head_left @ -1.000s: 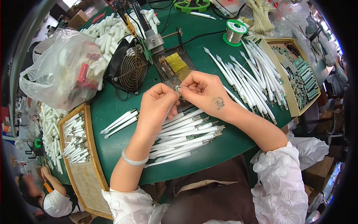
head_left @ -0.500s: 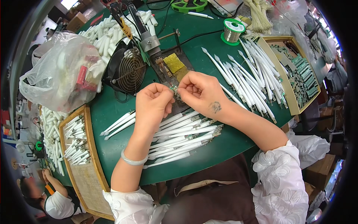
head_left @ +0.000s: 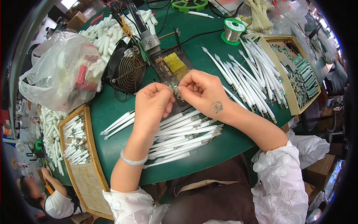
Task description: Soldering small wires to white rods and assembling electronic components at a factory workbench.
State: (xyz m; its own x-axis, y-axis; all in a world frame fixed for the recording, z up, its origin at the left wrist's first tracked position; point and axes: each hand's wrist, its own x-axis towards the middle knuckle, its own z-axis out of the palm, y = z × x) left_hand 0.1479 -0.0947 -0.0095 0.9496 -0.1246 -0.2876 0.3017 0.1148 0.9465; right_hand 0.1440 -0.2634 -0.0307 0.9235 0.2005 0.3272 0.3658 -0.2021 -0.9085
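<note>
Both hands meet in front of the soldering stand, fingertips pinched and nearly touching. In the fingertips of my left hand (head_left: 153,103) is a small green piece (head_left: 172,86), possibly a circuit board; its details are too small to make out. My right hand (head_left: 203,91) is closed in a pinch just to the right of it, and what its fingers grip is hidden. Below the hands lies a row of white candle-shaped sticks (head_left: 179,146) with metallic ends. Behind the fingers, the dark stand (head_left: 164,77) carries a yellow sponge (head_left: 172,62).
A black fan (head_left: 128,71) and a filled plastic bag (head_left: 56,74) stand left, above a wood-framed tray (head_left: 84,183). More white sticks (head_left: 238,80), a solder wire spool (head_left: 233,31) and a box of green circuit boards (head_left: 306,76) are right. A co-worker (head_left: 56,198) sits far left.
My hands stay almost in place. The fingertips shift very slightly around the green piece, and my right wrist turns a little.
</note>
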